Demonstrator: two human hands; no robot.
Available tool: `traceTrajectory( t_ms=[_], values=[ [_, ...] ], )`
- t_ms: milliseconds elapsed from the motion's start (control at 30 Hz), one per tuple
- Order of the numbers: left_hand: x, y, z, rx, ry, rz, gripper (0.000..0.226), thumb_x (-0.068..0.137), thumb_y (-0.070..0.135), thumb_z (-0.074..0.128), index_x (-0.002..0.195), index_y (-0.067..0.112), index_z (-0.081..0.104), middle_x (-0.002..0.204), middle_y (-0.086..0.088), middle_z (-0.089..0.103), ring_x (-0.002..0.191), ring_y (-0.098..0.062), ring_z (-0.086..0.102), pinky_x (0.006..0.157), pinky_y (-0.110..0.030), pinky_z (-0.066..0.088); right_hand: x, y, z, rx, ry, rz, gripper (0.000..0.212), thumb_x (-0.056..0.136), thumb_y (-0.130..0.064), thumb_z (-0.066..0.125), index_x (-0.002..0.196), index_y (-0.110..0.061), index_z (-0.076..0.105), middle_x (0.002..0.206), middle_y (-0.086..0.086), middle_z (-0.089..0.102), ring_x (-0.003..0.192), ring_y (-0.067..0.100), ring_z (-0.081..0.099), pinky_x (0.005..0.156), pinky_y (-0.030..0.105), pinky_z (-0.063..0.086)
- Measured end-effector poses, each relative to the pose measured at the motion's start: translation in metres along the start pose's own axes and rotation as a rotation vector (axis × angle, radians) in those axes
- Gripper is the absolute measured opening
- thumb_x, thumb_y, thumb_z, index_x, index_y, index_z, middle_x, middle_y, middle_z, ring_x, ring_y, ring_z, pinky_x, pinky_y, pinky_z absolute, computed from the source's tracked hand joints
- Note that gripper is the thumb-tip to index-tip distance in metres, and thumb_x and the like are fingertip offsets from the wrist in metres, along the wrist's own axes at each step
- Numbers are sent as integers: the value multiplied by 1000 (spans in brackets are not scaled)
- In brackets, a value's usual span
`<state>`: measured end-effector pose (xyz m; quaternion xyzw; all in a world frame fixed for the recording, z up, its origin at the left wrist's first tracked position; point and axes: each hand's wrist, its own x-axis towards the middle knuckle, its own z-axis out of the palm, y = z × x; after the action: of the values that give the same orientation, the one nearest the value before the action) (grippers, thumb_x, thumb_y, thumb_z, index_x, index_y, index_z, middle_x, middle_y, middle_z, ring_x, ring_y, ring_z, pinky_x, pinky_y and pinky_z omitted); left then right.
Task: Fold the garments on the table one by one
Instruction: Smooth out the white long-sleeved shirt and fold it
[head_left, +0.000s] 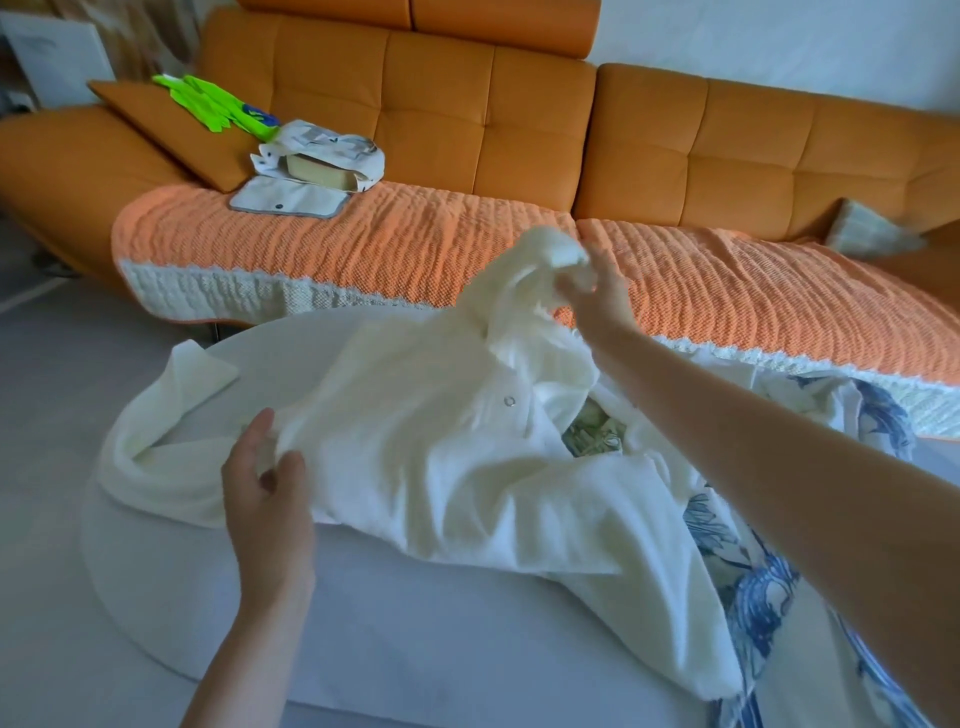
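Our left hand (265, 499) sits closest, its bare forearm rising from the bottom edge. Its thumb and curled fingers pinch a fold of the white garment (457, 457) beside one sleeve. Our right hand (597, 291) reaches to the far side and is clenched on a bunched end of the same cloth, holding it up off the tabletop (363, 634). Hand and bunch are blurred, so we cannot tell which part of the garment it is.

The white garment is a thick, soft, slightly fuzzy knit in cream-white, spread in loose folds across the middle of the tabletop. One sleeve curls to the left, its squared cuff at the rim. A front placket carries a small round metal snap (509, 400).

Beneath its right side lie a thin blue-print garment (753, 587), white with brush-like marks, and a green-print cloth (597, 431) showing through a gap. The tabletop is smooth and white with a rounded edge.

Beyond stands an orange sofa (675, 135), leather-like and stitched into square panels. Its seat is covered by a puckered orange throw (363, 244) with a white scalloped border. On the throw sits a pale fabric bag (322, 156) with its flap open and a beige box inside. A neon-green item (208, 101) lies on an orange cushion (171, 135) — its blue mark is too small to read.
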<state>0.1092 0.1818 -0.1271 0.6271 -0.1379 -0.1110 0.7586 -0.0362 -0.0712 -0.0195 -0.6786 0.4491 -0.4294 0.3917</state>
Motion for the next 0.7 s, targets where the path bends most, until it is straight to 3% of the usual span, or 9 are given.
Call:
traceTrajectory(
  t_ms=[67, 100, 200, 300, 400, 500, 567, 667, 700],
  values=[
    [0, 0, 1, -7, -36, -57, 52, 87, 0, 48, 133, 26, 48, 135, 6, 49, 123, -9, 49, 106, -35, 38, -9, 15, 0, -188, -252, 156, 79, 91, -14, 58, 151, -22, 7, 157, 8, 14, 136, 33, 32, 86, 35, 47],
    [0, -2, 1, -1, -57, -86, 56, 86, -3, 49, 135, 25, 46, 138, 5, 46, 125, -11, 47, 108, -35, 37, -17, 21, -2, -325, -361, 210, 79, 91, -16, 58, 151, -18, 7, 157, 8, 10, 139, 31, 26, 90, 33, 43],
    [0, -3, -2, 109, -104, -91, 63, 77, 4, 54, 135, 27, 45, 141, 3, 42, 128, -15, 44, 110, -40, 34, -40, 38, -9, -613, -537, 227, 55, 94, -25, 54, 141, -1, 35, 144, 15, 40, 129, 29, 42, 95, 27, 37],
    [1, -6, -9, 197, -140, -96, 71, 66, 23, 57, 135, 28, 43, 142, 3, 40, 129, -15, 42, 110, -41, 34, -57, 51, -17, -589, -450, 201, 57, 89, -29, 62, 137, -7, 40, 135, 14, 48, 121, 28, 48, 97, 33, 38],
    [7, -4, -15, 210, -224, -193, 69, 66, 23, 63, 133, 17, 44, 129, 0, 51, 113, -16, 52, 98, -38, 43, -69, 51, -30, -647, -506, 173, 44, 86, -42, 63, 110, -6, 61, 102, 7, 64, 95, 23, 60, 83, 31, 45],
    [6, 1, -19, 18, -286, -375, 6, 85, 3, 51, 91, 3, 52, 88, -8, 58, 81, -15, 62, 70, -28, 52, -82, 32, -48, -646, -637, 222, 44, 85, -53, 57, 86, -12, 71, 76, 0, 66, 71, 17, 61, 68, 25, 46],
    [-1, 7, -24, -57, -425, -445, 21, 90, -3, 41, 78, 11, 51, 82, -2, 64, 69, -7, 67, 72, -28, 50, -87, 21, -55, -634, -705, 296, 38, 86, -53, 57, 89, -16, 68, 74, -5, 63, 64, 9, 59, 59, 17, 45],
    [-8, 16, -32, -26, -716, -444, 23, 85, 3, 56, 106, 12, 59, 102, 4, 70, 96, -11, 65, 94, -30, 43, -92, 20, -55, -634, -811, 439, 41, 84, -46, 63, 110, -14, 62, 95, 1, 65, 83, 16, 64, 72, 24, 54],
    [-9, 16, -37, 44, -789, -413, 45, 72, 7, 70, 115, 11, 58, 110, 0, 69, 103, -14, 64, 96, -27, 45, -96, 20, -53, -619, -814, 466, 45, 83, -42, 66, 117, -13, 61, 103, 3, 66, 92, 21, 65, 80, 30, 55]
  ],
)
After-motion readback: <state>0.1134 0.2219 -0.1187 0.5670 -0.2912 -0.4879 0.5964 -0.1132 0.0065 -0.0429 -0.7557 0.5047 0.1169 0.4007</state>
